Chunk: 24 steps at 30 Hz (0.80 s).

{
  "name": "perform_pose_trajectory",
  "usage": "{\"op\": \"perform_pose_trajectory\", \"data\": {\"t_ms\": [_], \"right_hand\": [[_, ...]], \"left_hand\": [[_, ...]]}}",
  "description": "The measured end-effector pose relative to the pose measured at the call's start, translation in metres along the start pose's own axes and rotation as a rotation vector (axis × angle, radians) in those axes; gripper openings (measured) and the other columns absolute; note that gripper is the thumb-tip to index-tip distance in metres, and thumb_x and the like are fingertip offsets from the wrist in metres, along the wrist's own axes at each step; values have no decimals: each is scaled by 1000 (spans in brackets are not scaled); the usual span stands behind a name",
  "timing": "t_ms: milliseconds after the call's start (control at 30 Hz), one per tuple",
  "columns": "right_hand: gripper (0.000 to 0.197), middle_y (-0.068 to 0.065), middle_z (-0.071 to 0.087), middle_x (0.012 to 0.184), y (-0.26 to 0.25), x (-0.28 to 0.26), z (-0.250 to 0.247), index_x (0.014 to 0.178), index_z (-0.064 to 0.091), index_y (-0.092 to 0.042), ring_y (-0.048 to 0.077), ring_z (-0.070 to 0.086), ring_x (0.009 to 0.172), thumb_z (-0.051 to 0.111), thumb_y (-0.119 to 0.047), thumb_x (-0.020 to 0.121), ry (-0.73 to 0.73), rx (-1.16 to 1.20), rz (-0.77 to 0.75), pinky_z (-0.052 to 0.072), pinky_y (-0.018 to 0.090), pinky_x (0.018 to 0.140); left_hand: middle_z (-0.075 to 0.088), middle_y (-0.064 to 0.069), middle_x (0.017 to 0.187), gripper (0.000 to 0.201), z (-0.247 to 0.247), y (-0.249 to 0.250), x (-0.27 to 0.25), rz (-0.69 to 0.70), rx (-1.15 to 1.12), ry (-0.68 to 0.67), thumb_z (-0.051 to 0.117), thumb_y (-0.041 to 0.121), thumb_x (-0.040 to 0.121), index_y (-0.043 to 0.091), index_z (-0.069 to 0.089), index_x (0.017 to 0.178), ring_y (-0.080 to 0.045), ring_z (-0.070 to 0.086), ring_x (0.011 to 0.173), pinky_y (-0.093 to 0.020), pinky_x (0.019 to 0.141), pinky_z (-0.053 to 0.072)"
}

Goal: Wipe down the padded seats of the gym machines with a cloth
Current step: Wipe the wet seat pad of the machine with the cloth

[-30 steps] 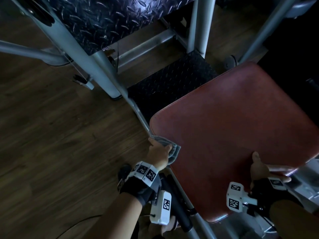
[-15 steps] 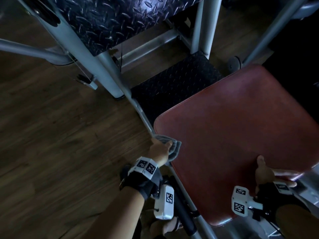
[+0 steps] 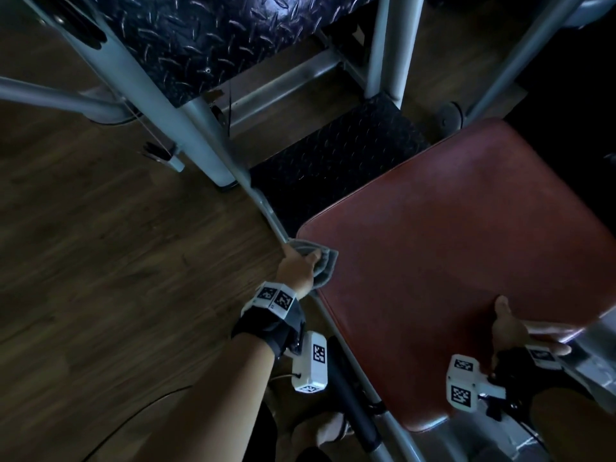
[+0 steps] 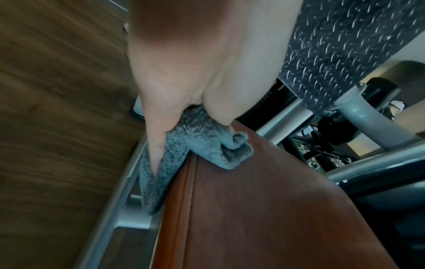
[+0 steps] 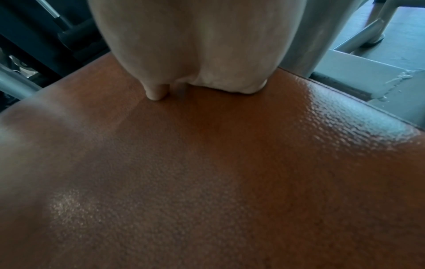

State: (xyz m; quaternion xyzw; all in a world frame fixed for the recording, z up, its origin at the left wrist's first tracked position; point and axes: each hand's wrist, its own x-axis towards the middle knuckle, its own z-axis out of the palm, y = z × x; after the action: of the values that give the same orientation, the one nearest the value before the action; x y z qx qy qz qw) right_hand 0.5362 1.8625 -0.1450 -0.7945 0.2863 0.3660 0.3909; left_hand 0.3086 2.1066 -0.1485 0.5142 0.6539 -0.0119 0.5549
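A reddish-brown padded seat (image 3: 450,261) fills the right of the head view. My left hand (image 3: 300,266) grips a grey cloth (image 3: 321,265) against the seat's left edge near its far corner. In the left wrist view the cloth (image 4: 195,142) drapes over the seat edge (image 4: 253,209), with the thumb on top and the fingers down the side. My right hand (image 3: 513,325) rests on the seat's near right edge, thumb on top and fingers straight along the rim. The right wrist view shows the hand (image 5: 202,54) pressed on the seat (image 5: 207,172).
Grey steel frame tubes (image 3: 160,95) and a black tread-plate footplate (image 3: 206,35) stand beyond the seat. A second tread plate (image 3: 333,165) lies on the wooden floor (image 3: 100,261) to the left. A black handle (image 3: 353,405) runs below the seat's left side.
My left hand with the cloth has slid a little farther along the seat's left edge toward the far corner. The right hand has stayed on the near right edge.
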Motion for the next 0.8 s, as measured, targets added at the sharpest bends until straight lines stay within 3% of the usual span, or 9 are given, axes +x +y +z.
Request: {"op": "perform_pose_trajectory", "data": {"t_ms": [233,333,400,467,533,600,667,733,800], "right_hand": [[107,23,30,154,3,0,2,151,19,-2,44,31,139,44,-78,80,31,4,63,21,55,116],[118,22,26,156,5,-2,4,153,15,-6,44,29,140,46,-84,71,59,-10,83,20,57,116],[113,22,24,157,8,6,4,153,14,-6,44,28,140,47,-80,76,91,-7,81,20,59,115],[106,23,23,157,-1,-7,2,153,15,-4,46,27,140,45,-77,81,52,4,93,20,60,115],[94,25,19,157,-4,-8,-4,152,11,1,45,25,141,46,-63,92,56,0,70,18,55,117],[93,24,13,158,-5,-12,-5,153,6,0,44,21,143,47,-59,94,114,-36,-6,15,50,119],[112,19,0,161,2,-5,-2,155,-2,-10,43,13,145,46,-78,81,230,-150,-86,11,52,119],[114,14,-13,161,6,-3,-2,154,-13,-19,42,5,146,49,-77,79,302,-186,-126,8,53,119],[102,12,-20,160,4,-6,-3,153,-18,-22,41,0,147,54,-58,89,317,-181,-109,4,51,120]], "left_hand": [[55,-19,133,67,17,-10,-39,-84,159,-64,58,35,96,-5,33,143,-31,55,121,-32,97,43],[65,-16,117,72,20,-21,-48,-75,146,-92,65,43,89,-8,43,136,-30,64,106,-34,89,51],[68,-20,98,39,8,-9,-53,50,223,-173,61,30,95,-7,61,108,-36,66,88,-40,77,52],[59,-26,74,30,-4,4,-51,236,221,-295,51,9,99,-6,56,74,-42,57,63,-44,62,46],[62,-19,97,5,-15,20,-55,294,239,-177,58,11,95,6,58,97,-33,62,83,-38,78,48],[46,-14,142,51,-20,32,-55,388,464,74,64,19,92,9,44,138,-28,48,128,-16,104,34],[18,-7,160,69,-15,45,-58,593,630,121,65,18,93,13,29,152,-21,21,146,1,108,10],[9,-1,162,72,-3,54,-55,781,703,73,66,15,91,19,29,153,-17,11,148,-4,112,12],[13,3,162,69,10,57,-48,820,832,-16,65,25,92,23,31,152,-22,12,149,-26,119,22]]}}
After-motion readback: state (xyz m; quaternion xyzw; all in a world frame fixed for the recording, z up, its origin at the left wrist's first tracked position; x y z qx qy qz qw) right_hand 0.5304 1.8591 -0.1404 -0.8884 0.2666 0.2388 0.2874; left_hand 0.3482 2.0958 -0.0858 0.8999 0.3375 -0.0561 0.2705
